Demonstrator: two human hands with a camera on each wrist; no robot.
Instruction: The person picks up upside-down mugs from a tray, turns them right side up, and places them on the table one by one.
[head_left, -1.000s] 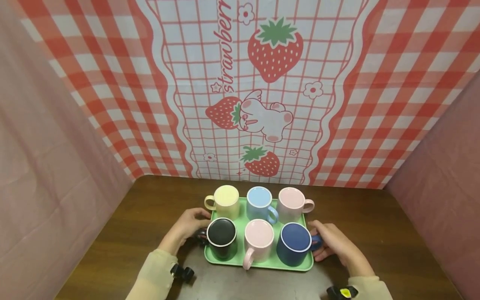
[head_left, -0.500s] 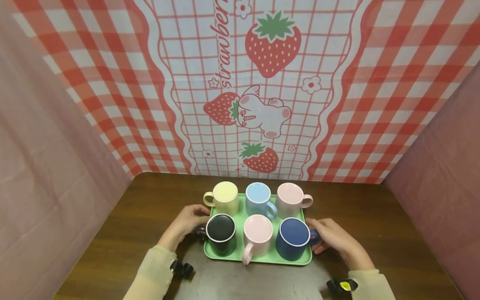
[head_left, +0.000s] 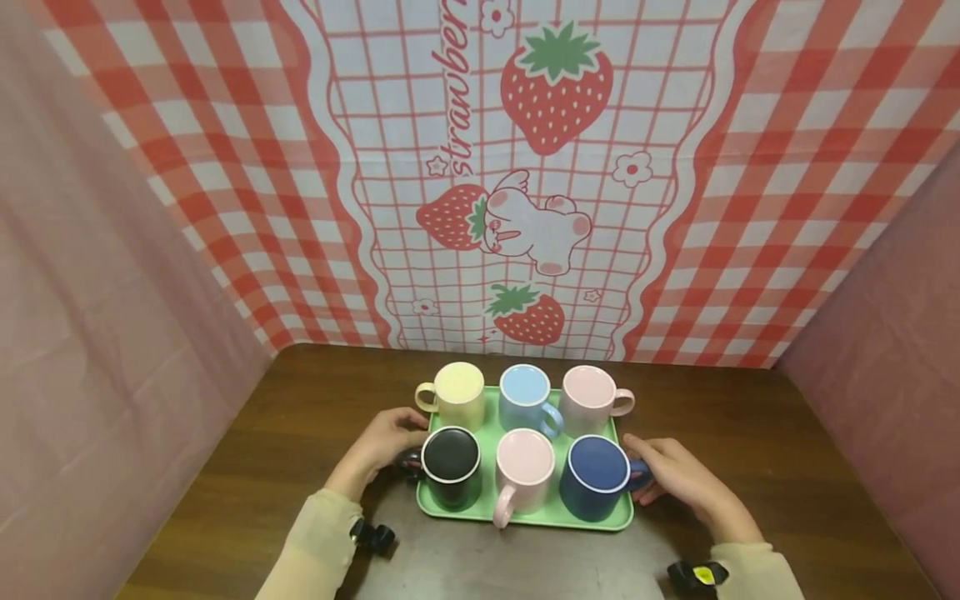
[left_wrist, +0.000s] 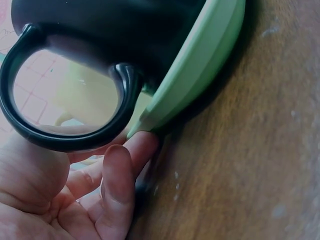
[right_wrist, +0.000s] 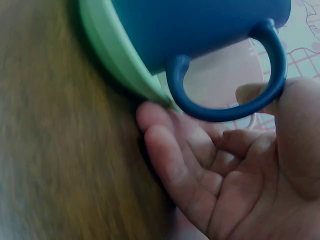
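Green tray [head_left: 487, 442] is on the table [head_left: 255, 467], long side facing the wearer, mugs in two rows of three: yellow mug [head_left: 461, 402], light-blue mug [head_left: 523, 406], far pink mug [head_left: 587, 406] at back; black mug [head_left: 452, 472], near pink mug [head_left: 525, 475], navy mug [head_left: 595, 481] in front. Looks like a 3x2 layout to spread load and fit all six. Whether they're upright or inverted, can't tell. Black and navy handles point outward past the short rims, probably to save floor space; cost is they crowd the hands. Left hand [head_left: 384, 436] and right hand [head_left: 678, 477] grasp opposite short sides, fingers bent, fingertips [left_wrist: 143, 144] tucked at the rim's lower edge, same on the right. Opposed holds should keep the tray level. Thumb contact is hidden by handles, can't confirm. Neither handle looks gripped; both just loop over the hands. Near pink handle overhangs the front rim, likely harmless there. Tray fully seated or slightly raised: can't tell.
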